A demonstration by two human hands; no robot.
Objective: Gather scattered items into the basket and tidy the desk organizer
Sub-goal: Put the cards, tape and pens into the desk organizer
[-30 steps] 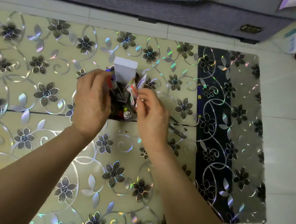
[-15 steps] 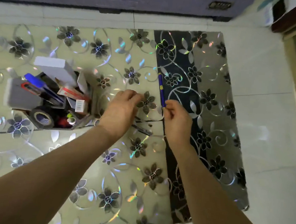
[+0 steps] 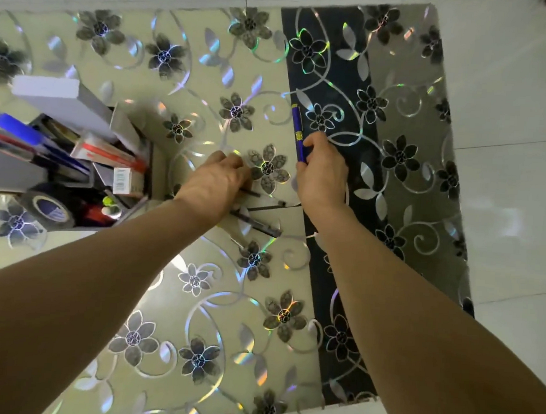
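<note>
The right hand (image 3: 323, 174) has its fingers closed around the lower end of a blue pen (image 3: 298, 131), which lies on the mat (image 3: 180, 297) near its far right part, where the pale pattern meets the dark band. The left hand (image 3: 217, 181) rests on two dark pens (image 3: 258, 223) close to the middle of the mat; I cannot tell if its fingers already grip one. The organizer (image 3: 85, 169), crowded with pens and a tape roll (image 3: 49, 207), stands at the left edge. The risk, I think: the blue pen is held only at one end, so it may tip and slip, and the dark pens may roll away on the glossy mat.
</note>
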